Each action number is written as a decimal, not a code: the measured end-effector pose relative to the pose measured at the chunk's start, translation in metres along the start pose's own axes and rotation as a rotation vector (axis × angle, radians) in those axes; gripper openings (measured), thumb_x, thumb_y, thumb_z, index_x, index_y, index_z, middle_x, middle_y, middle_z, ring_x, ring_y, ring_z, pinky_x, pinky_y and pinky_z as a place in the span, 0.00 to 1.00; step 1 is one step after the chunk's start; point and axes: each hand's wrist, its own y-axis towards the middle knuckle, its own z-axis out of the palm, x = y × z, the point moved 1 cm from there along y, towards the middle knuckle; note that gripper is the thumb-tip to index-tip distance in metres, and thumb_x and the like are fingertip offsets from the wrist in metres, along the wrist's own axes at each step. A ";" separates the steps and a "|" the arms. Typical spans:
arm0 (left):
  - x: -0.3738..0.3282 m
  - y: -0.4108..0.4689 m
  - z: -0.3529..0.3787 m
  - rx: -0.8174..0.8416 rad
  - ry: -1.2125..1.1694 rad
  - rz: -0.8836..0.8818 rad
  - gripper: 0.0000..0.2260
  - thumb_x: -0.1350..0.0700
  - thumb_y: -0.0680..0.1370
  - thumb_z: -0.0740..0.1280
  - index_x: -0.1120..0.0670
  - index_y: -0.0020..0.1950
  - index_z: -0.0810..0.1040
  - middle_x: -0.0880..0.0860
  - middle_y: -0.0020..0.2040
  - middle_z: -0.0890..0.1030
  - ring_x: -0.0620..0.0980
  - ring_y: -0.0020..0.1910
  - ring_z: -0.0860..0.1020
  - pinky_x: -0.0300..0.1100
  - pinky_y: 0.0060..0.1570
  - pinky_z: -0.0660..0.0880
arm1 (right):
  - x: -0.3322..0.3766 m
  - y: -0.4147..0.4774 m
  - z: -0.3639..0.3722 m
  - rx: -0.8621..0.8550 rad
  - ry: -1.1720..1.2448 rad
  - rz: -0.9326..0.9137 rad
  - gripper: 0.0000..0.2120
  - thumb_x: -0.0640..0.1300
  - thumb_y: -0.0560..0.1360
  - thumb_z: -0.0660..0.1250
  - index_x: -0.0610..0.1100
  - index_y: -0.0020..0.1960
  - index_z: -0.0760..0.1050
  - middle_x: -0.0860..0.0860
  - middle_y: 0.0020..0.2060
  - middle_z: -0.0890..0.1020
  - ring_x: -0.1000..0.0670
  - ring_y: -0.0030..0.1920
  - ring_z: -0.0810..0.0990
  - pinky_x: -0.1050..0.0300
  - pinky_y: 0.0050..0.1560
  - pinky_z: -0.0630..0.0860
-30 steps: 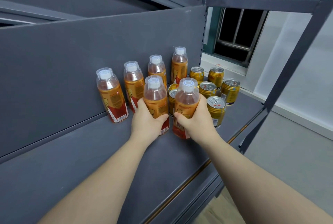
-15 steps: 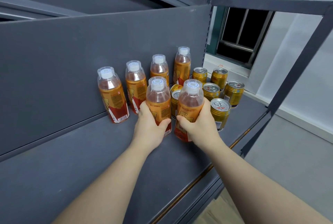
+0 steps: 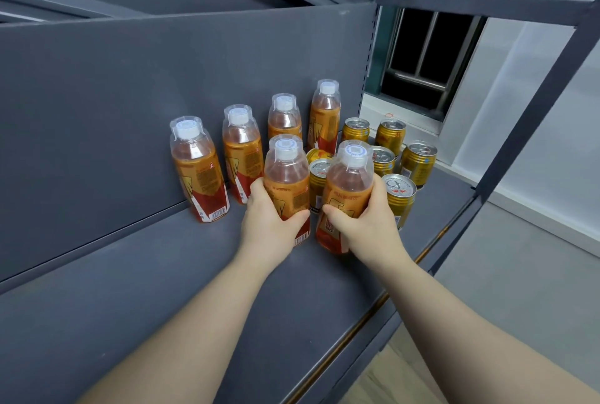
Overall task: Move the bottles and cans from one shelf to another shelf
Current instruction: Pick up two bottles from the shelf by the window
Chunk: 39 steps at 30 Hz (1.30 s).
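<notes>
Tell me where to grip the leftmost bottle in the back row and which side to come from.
Grip the leftmost bottle round its labelled middle, below the tapered shoulder, where the sides run straight. Come from the front: it stands upright close to the back panel, a neighbouring bottle close on its right, and bare shelf before it.
</notes>
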 end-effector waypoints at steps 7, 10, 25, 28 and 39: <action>-0.017 -0.018 -0.013 -0.030 -0.076 0.000 0.35 0.52 0.73 0.77 0.50 0.74 0.61 0.47 0.66 0.73 0.45 0.61 0.72 0.40 0.57 0.71 | 0.015 -0.016 -0.003 -0.027 -0.033 -0.001 0.35 0.48 0.72 0.77 0.52 0.72 0.61 0.55 0.63 0.75 0.55 0.61 0.76 0.58 0.59 0.76; -0.020 -0.037 -0.022 -0.047 -0.057 -0.003 0.36 0.52 0.72 0.77 0.49 0.74 0.61 0.49 0.68 0.73 0.48 0.65 0.73 0.42 0.59 0.72 | 0.020 -0.029 -0.004 -0.011 -0.044 -0.012 0.35 0.48 0.72 0.77 0.52 0.71 0.61 0.55 0.62 0.75 0.55 0.60 0.76 0.55 0.59 0.76; -0.038 -0.211 -0.077 -0.289 0.030 -0.173 0.33 0.50 0.73 0.76 0.48 0.72 0.62 0.49 0.67 0.74 0.50 0.64 0.74 0.48 0.61 0.75 | 0.057 -0.143 -0.022 0.249 -0.017 -0.122 0.37 0.50 0.72 0.76 0.53 0.73 0.59 0.57 0.64 0.73 0.53 0.64 0.74 0.47 0.65 0.75; -0.036 -0.250 -0.094 -0.345 0.053 -0.202 0.32 0.50 0.74 0.76 0.47 0.72 0.62 0.48 0.65 0.74 0.50 0.63 0.75 0.48 0.62 0.75 | 0.066 -0.172 -0.015 0.322 -0.006 -0.145 0.36 0.50 0.72 0.77 0.54 0.72 0.60 0.58 0.62 0.75 0.53 0.62 0.75 0.47 0.64 0.76; -0.011 -0.393 -0.187 -0.603 0.108 -0.323 0.32 0.50 0.74 0.75 0.45 0.72 0.60 0.46 0.65 0.73 0.48 0.62 0.75 0.45 0.58 0.76 | 0.119 -0.292 0.058 0.651 0.088 -0.209 0.31 0.50 0.73 0.76 0.55 0.69 0.62 0.60 0.55 0.76 0.54 0.56 0.78 0.49 0.59 0.79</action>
